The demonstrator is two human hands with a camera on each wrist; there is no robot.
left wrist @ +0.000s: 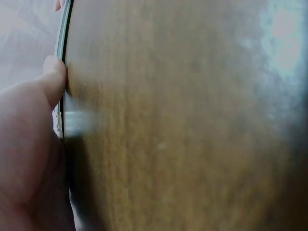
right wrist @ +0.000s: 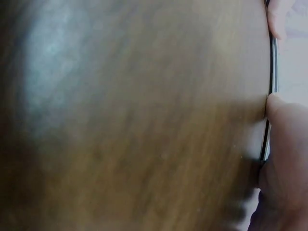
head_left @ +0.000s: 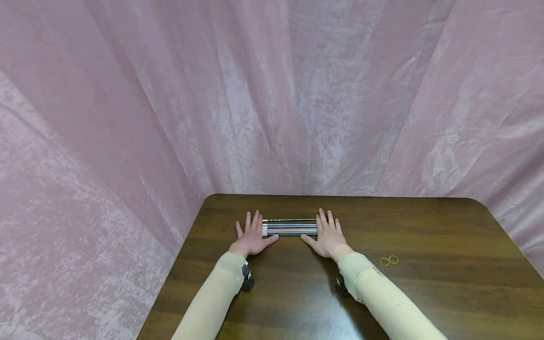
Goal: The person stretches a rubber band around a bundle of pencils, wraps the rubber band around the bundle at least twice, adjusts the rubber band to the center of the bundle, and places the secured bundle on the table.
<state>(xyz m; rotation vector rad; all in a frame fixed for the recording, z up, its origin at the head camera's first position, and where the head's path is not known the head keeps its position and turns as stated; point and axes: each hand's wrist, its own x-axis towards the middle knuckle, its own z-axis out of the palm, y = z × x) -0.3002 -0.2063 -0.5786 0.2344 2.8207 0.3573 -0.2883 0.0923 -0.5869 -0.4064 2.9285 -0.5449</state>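
Several slim, differently coloured pencils [head_left: 290, 229] lie side by side on the table, running left to right, with pale ends toward the left. My left hand [head_left: 251, 236] lies spread over their left ends, fingers straight and pointing away, its thumb [left wrist: 54, 77] against the nearest pencil. Mirroring it, my right hand [head_left: 329, 236] covers the right ends with straight fingers, and its thumb [right wrist: 279, 108] also touches the near side. The far ends of the row are hidden under both hands. One pencil at the back sits slightly apart from the others.
A yellow rubber band [head_left: 389, 260], looped like a figure eight, lies on the brown wooden table [head_left: 442, 236] to the right of my right forearm. Behind the table's far edge hangs a pink curtain [head_left: 263, 104]. Dark wrist cameras [head_left: 247, 277] sit under both cuffs.
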